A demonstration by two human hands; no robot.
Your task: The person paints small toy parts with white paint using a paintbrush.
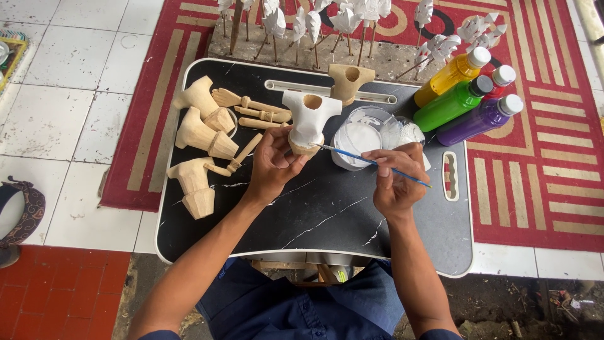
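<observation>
Single head-worn view, looking steeply down from above the person's lap, fairly close. Black tray table point(327, 214) fills the centre; forearms enter from the near edge. Red striped mat point(541, 157) far and right, white floor tiles point(69, 94) left.

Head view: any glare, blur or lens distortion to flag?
Head view: soft, even daylight with faint shadows; mild sheen on the black tray and the paint bottles; wide-lens bowing at the edges; sharp throughout, with the left hand on the white-painted torso and the right hand with the brush unblurred.
</observation>
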